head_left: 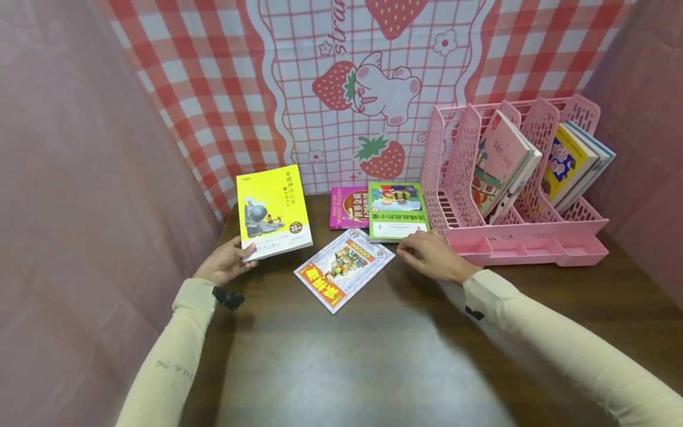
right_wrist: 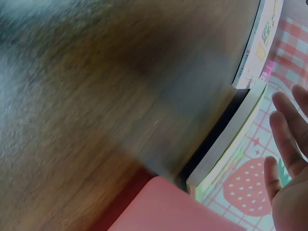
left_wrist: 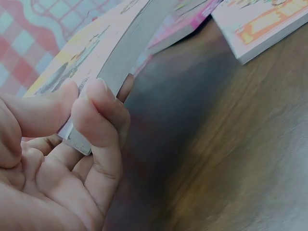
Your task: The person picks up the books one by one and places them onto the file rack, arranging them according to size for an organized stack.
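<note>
My left hand (head_left: 226, 261) pinches the lower left corner of a yellow book (head_left: 274, 204), thumb on its cover and fingers beneath. In the left wrist view that book (left_wrist: 122, 53) is tilted, its page edge facing the camera. My right hand (head_left: 433, 256) hovers by the front edge of a green book (head_left: 397, 210), holding nothing; its fingers are relaxed and apart in the right wrist view. A white book with orange lettering (head_left: 345, 270) lies askew on the table between the hands. Partly beneath the green book is a magenta one (head_left: 348, 207).
At the right stands a pink desk file rack (head_left: 525, 234) with several books (head_left: 501, 166) leaning in its slots and small trays along its front. A strawberry-print cloth (head_left: 368, 118) hangs behind the wooden table (head_left: 341, 367). Pink curtains (head_left: 80, 207) close off both sides.
</note>
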`<state>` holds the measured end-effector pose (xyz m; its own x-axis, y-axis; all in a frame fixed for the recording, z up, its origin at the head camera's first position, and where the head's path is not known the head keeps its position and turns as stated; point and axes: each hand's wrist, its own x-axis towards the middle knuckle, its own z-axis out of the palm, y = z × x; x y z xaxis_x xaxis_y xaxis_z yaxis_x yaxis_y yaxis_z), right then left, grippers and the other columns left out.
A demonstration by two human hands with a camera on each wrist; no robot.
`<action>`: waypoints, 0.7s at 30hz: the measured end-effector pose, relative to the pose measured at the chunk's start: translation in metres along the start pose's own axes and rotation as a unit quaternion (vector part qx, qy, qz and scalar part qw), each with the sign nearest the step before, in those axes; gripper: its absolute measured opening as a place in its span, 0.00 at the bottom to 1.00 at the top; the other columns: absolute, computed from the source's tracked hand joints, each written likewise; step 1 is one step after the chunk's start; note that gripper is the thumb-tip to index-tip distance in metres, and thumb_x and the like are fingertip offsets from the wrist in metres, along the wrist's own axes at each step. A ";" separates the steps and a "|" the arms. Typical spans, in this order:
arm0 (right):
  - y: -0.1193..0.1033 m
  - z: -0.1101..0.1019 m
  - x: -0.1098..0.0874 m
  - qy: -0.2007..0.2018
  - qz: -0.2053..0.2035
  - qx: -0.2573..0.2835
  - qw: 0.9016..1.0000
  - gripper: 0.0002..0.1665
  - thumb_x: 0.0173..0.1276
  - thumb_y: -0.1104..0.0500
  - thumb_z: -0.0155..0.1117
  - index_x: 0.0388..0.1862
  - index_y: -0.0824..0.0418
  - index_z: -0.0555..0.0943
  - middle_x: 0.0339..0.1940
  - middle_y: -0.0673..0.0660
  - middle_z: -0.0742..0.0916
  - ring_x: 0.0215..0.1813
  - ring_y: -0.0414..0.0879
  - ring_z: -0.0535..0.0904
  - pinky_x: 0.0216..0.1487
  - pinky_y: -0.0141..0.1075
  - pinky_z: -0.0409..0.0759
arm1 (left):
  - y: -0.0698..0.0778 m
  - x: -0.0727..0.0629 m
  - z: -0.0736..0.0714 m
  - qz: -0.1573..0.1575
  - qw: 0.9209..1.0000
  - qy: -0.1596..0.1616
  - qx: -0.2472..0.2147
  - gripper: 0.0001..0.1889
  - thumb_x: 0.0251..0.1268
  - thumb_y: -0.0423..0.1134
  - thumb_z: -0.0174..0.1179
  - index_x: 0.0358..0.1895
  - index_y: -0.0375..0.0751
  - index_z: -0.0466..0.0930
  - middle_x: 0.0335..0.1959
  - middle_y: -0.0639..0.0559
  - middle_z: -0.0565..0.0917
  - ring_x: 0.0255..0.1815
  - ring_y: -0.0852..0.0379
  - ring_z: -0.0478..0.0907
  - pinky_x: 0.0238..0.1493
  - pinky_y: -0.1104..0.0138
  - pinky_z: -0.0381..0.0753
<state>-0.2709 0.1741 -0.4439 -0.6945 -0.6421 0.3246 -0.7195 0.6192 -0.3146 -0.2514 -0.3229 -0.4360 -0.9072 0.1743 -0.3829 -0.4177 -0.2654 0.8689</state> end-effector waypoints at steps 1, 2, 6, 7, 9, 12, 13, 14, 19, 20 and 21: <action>-0.001 0.000 0.001 -0.004 0.003 0.001 1.000 0.06 0.71 0.60 0.69 0.44 0.59 0.87 0.41 0.53 0.89 0.47 0.52 0.82 0.51 0.50 0.71 | -0.001 0.000 0.002 0.001 1.000 -0.001 0.003 0.08 0.80 0.27 0.49 0.53 0.43 0.66 0.36 0.51 0.86 0.31 0.57 0.80 0.33 0.69 0.81; -0.002 0.000 0.001 -0.009 0.007 0.001 1.000 0.06 0.71 0.59 0.69 0.44 0.59 0.87 0.41 0.53 0.89 0.47 0.52 0.82 0.52 0.50 0.71 | -0.003 0.000 0.005 0.002 1.000 -0.004 0.004 0.08 0.80 0.27 0.49 0.52 0.43 0.66 0.36 0.52 0.86 0.31 0.58 0.80 0.34 0.69 0.81; -0.003 0.001 0.003 -0.032 0.025 0.006 0.999 0.08 0.72 0.57 0.68 0.46 0.59 0.86 0.41 0.52 0.88 0.46 0.50 0.82 0.53 0.51 0.75 | -0.009 -0.001 0.014 0.005 1.000 -0.020 0.007 0.08 0.80 0.28 0.49 0.53 0.44 0.67 0.36 0.52 0.87 0.32 0.59 0.82 0.35 0.68 0.81; -0.004 0.001 0.003 -0.037 0.028 0.008 0.999 0.08 0.72 0.57 0.68 0.46 0.59 0.86 0.40 0.52 0.87 0.46 0.49 0.82 0.52 0.51 0.77 | -0.010 -0.001 0.016 0.007 1.000 -0.025 0.008 0.08 0.80 0.28 0.49 0.54 0.44 0.67 0.36 0.52 0.87 0.32 0.59 0.82 0.35 0.68 0.80; -0.004 0.002 0.003 -0.045 0.037 0.016 0.998 0.08 0.72 0.57 0.68 0.46 0.59 0.86 0.40 0.51 0.87 0.44 0.48 0.81 0.51 0.50 0.79 | -0.013 -0.001 0.021 0.009 0.999 -0.037 0.010 0.09 0.80 0.28 0.49 0.55 0.44 0.66 0.36 0.52 0.88 0.32 0.59 0.82 0.36 0.68 0.80; -0.006 0.002 0.004 -0.049 0.042 0.025 0.998 0.08 0.72 0.57 0.68 0.46 0.59 0.86 0.39 0.51 0.87 0.43 0.47 0.81 0.50 0.48 0.80 | -0.016 -0.002 0.029 0.014 0.999 -0.045 0.017 0.10 0.80 0.28 0.49 0.55 0.45 0.66 0.37 0.51 0.88 0.32 0.59 0.83 0.36 0.68 0.81; -0.006 0.003 0.004 -0.049 0.040 0.026 0.998 0.08 0.72 0.57 0.68 0.46 0.59 0.86 0.39 0.51 0.87 0.43 0.47 0.82 0.50 0.48 0.80 | -0.016 -0.003 0.033 0.016 0.999 -0.046 0.021 0.10 0.80 0.28 0.49 0.55 0.45 0.66 0.37 0.51 0.88 0.32 0.58 0.83 0.36 0.68 0.81; -0.006 0.003 0.005 -0.049 0.039 0.027 0.998 0.08 0.72 0.58 0.68 0.46 0.59 0.86 0.39 0.51 0.87 0.43 0.47 0.82 0.50 0.48 0.81 | -0.016 -0.003 0.036 0.019 0.998 -0.048 0.025 0.10 0.80 0.28 0.49 0.55 0.45 0.66 0.37 0.51 0.88 0.33 0.58 0.83 0.37 0.68 0.81; -0.007 0.006 0.013 -0.039 0.046 0.041 0.997 0.08 0.74 0.57 0.66 0.46 0.59 0.85 0.36 0.49 0.87 0.40 0.44 0.81 0.47 0.46 0.81 | -0.017 -0.004 0.053 0.031 0.998 -0.055 0.031 0.12 0.80 0.27 0.49 0.57 0.46 0.67 0.39 0.50 0.88 0.34 0.57 0.83 0.36 0.68 0.81; -0.008 0.006 0.015 -0.038 0.054 0.050 0.997 0.08 0.75 0.56 0.66 0.46 0.58 0.85 0.36 0.48 0.86 0.39 0.44 0.81 0.46 0.46 0.81 | -0.018 -0.004 0.056 0.033 0.997 -0.059 0.031 0.12 0.80 0.27 0.49 0.58 0.46 0.67 0.39 0.50 0.88 0.34 0.57 0.83 0.36 0.68 0.82; -0.009 0.007 0.016 -0.038 0.062 0.059 0.996 0.08 0.75 0.55 0.66 0.45 0.58 0.85 0.35 0.48 0.86 0.39 0.43 0.81 0.46 0.45 0.81 | -0.019 -0.003 0.059 0.033 0.997 -0.062 0.030 0.13 0.80 0.27 0.49 0.59 0.46 0.67 0.39 0.50 0.88 0.34 0.57 0.83 0.35 0.68 0.82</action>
<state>-0.2755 0.1548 -0.4423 -0.7723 -0.5995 0.2102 -0.6204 0.6406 -0.4524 -0.2375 -0.2628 -0.4334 -0.9182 0.2749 -0.2850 -0.3495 -0.2244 0.9096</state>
